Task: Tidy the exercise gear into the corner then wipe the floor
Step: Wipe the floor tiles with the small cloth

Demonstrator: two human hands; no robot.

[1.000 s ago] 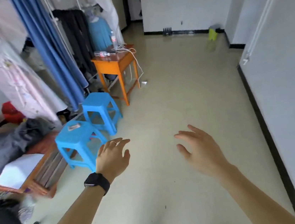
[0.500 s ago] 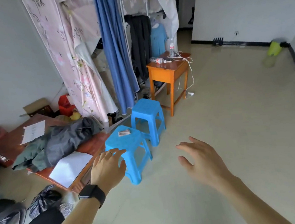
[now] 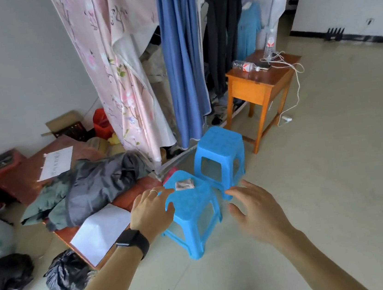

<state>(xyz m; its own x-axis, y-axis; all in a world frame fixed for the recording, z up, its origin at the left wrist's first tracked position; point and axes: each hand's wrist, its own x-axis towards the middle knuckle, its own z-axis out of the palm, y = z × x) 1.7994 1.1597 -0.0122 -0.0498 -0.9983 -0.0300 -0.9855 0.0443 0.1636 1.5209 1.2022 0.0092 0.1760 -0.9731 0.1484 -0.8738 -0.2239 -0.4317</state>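
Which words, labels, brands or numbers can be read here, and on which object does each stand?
None can be read.
Sheet of paper on the low table: faint print, too blurred.
Lying bottle on the orange table: red-white label, too small.
Standing bottle: label too small.
Packet on the near blue stool: blurred.

Just past your left fingers, a small folded cloth lies on the near blue stool, which stands on the floor beside a second stool. Left of those fingers, a low desk carries a grey jacket and white papers.
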